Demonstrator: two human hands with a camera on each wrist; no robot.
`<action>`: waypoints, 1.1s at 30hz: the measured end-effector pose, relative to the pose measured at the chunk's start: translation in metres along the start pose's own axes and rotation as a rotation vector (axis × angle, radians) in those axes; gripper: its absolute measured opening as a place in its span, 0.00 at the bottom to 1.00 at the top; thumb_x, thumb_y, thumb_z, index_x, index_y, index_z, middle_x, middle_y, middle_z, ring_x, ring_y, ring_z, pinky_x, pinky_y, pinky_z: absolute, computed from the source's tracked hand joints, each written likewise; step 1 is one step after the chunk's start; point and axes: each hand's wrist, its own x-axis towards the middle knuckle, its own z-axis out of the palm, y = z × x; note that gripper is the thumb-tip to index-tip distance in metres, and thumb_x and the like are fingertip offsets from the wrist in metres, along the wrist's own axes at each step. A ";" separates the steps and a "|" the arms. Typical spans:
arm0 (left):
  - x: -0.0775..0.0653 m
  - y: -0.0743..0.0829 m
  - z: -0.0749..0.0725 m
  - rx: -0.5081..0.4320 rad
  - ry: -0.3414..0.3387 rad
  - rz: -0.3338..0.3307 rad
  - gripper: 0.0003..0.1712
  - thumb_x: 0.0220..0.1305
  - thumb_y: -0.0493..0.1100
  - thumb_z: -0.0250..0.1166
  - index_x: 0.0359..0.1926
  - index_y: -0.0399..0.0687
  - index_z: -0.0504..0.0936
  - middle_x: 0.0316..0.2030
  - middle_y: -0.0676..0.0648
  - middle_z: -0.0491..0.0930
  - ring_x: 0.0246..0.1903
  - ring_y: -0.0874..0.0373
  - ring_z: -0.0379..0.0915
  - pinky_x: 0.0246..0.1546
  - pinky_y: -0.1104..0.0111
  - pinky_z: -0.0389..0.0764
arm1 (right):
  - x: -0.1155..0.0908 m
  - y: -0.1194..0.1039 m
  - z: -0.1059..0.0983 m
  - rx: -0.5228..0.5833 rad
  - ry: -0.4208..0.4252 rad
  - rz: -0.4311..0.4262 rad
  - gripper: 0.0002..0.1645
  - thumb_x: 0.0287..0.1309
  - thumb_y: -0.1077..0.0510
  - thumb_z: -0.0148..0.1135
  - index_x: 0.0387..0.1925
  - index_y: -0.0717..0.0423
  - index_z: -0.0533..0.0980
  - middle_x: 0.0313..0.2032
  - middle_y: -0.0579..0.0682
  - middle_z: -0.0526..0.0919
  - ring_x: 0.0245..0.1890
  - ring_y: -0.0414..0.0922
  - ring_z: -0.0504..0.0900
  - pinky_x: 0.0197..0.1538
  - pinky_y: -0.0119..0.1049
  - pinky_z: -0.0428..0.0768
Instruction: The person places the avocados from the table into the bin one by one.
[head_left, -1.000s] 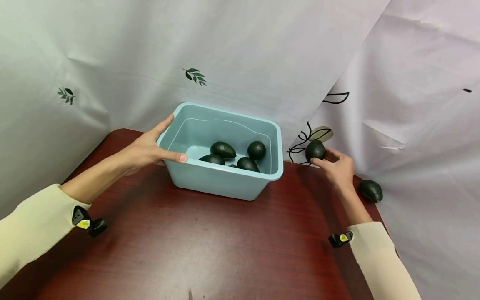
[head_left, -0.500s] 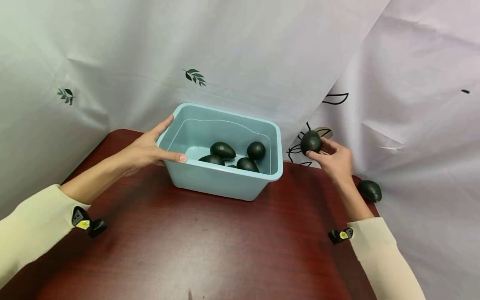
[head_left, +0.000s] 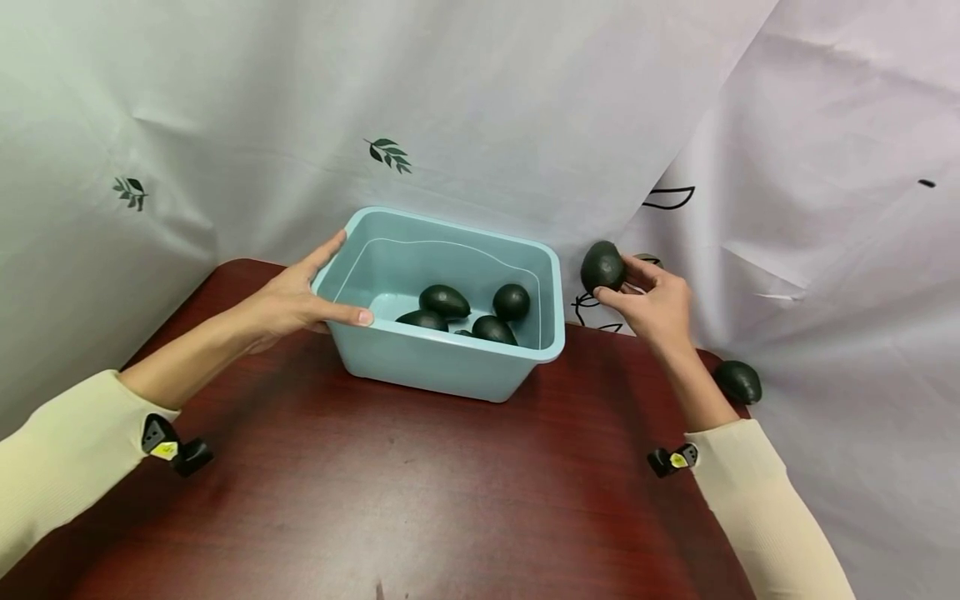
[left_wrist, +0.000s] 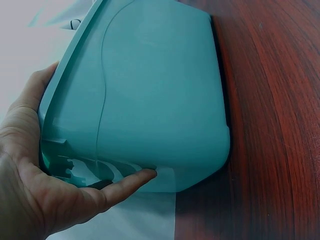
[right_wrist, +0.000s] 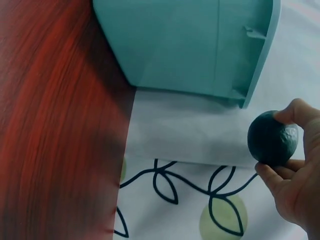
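Observation:
A dark green avocado [head_left: 603,267] is pinched between the thumb and fingers of my right hand [head_left: 656,307], raised just right of the light blue plastic bin [head_left: 442,362]. In the right wrist view the same avocado [right_wrist: 272,139] hangs apart from the bin's wall [right_wrist: 170,45]. My left hand [head_left: 288,304] holds the bin's left end, its thumb along the front rim and a finger along the left side. The left wrist view shows that hand [left_wrist: 55,190] against the bin's end wall [left_wrist: 155,95]. Several avocados [head_left: 444,301] lie inside the bin, partly hidden by its front wall.
Another avocado [head_left: 738,382] lies at the right edge of the dark red wooden table [head_left: 405,492]. White cloth [head_left: 480,108] with leaf prints hangs close behind the bin and along both sides.
My right hand has moved left and upward with the avocado, closer to the bin's right end. The left hand and the bin stay where they were.

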 end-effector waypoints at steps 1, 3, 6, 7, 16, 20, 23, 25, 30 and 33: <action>0.000 0.000 0.000 -0.002 0.001 0.001 0.79 0.65 0.48 0.85 0.92 0.81 0.31 0.90 0.41 0.49 0.78 0.35 0.65 0.62 0.47 0.88 | 0.000 -0.002 0.001 0.006 0.000 -0.007 0.39 0.57 0.58 0.84 0.72 0.54 0.85 0.64 0.60 0.90 0.55 0.38 0.91 0.60 0.27 0.88; 0.000 0.000 0.000 -0.004 0.002 0.003 0.79 0.65 0.48 0.85 0.92 0.81 0.31 0.90 0.40 0.50 0.78 0.35 0.65 0.61 0.48 0.88 | 0.001 -0.005 0.004 0.015 -0.002 -0.014 0.40 0.56 0.58 0.84 0.72 0.55 0.85 0.64 0.60 0.90 0.55 0.38 0.92 0.61 0.28 0.88; 0.000 -0.001 -0.001 -0.001 0.001 0.003 0.79 0.66 0.48 0.84 0.92 0.81 0.31 0.90 0.40 0.51 0.78 0.35 0.65 0.61 0.48 0.88 | 0.002 -0.010 0.008 0.030 -0.002 -0.019 0.40 0.56 0.58 0.84 0.72 0.56 0.84 0.64 0.61 0.90 0.55 0.37 0.92 0.61 0.29 0.89; 0.000 -0.001 -0.001 0.000 0.001 0.003 0.79 0.66 0.48 0.84 0.92 0.81 0.31 0.89 0.40 0.51 0.78 0.34 0.65 0.61 0.48 0.88 | 0.002 -0.011 0.010 0.033 -0.003 -0.022 0.40 0.56 0.59 0.84 0.72 0.56 0.84 0.64 0.62 0.90 0.54 0.36 0.92 0.62 0.30 0.89; 0.000 -0.003 -0.001 0.009 -0.002 0.008 0.79 0.66 0.48 0.84 0.92 0.81 0.30 0.90 0.39 0.50 0.78 0.35 0.65 0.61 0.48 0.88 | 0.003 -0.024 0.019 0.064 -0.013 -0.052 0.40 0.54 0.58 0.85 0.71 0.55 0.85 0.63 0.61 0.92 0.59 0.44 0.93 0.61 0.28 0.88; 0.000 -0.003 -0.002 0.006 -0.001 0.009 0.79 0.66 0.48 0.84 0.92 0.81 0.30 0.90 0.39 0.50 0.78 0.34 0.65 0.61 0.47 0.88 | 0.004 -0.030 0.025 0.093 -0.021 -0.073 0.40 0.54 0.59 0.85 0.70 0.56 0.86 0.62 0.61 0.92 0.61 0.48 0.93 0.60 0.27 0.88; 0.000 -0.003 -0.002 0.009 -0.003 0.016 0.79 0.67 0.48 0.84 0.92 0.80 0.29 0.89 0.38 0.51 0.77 0.34 0.65 0.61 0.48 0.89 | 0.003 -0.033 0.031 0.117 -0.036 -0.092 0.39 0.55 0.61 0.85 0.70 0.57 0.85 0.62 0.61 0.92 0.62 0.50 0.93 0.60 0.28 0.88; 0.000 -0.003 -0.002 0.010 -0.003 0.017 0.79 0.67 0.48 0.84 0.92 0.80 0.29 0.89 0.38 0.50 0.78 0.34 0.65 0.60 0.48 0.89 | 0.002 -0.035 0.034 0.120 -0.047 -0.105 0.39 0.56 0.61 0.85 0.71 0.56 0.85 0.62 0.61 0.92 0.63 0.51 0.92 0.62 0.29 0.88; 0.000 -0.003 -0.002 0.011 -0.007 0.013 0.78 0.67 0.48 0.83 0.92 0.81 0.29 0.90 0.38 0.49 0.78 0.34 0.64 0.60 0.49 0.88 | 0.002 -0.040 0.043 0.123 -0.069 -0.137 0.40 0.57 0.61 0.85 0.72 0.57 0.84 0.64 0.61 0.91 0.64 0.53 0.92 0.65 0.35 0.88; 0.000 -0.003 -0.001 0.015 -0.008 0.014 0.79 0.67 0.49 0.84 0.92 0.80 0.29 0.90 0.38 0.49 0.78 0.34 0.63 0.60 0.48 0.88 | 0.002 -0.044 0.047 0.125 -0.087 -0.157 0.40 0.57 0.61 0.85 0.72 0.57 0.84 0.64 0.60 0.91 0.64 0.53 0.92 0.66 0.38 0.88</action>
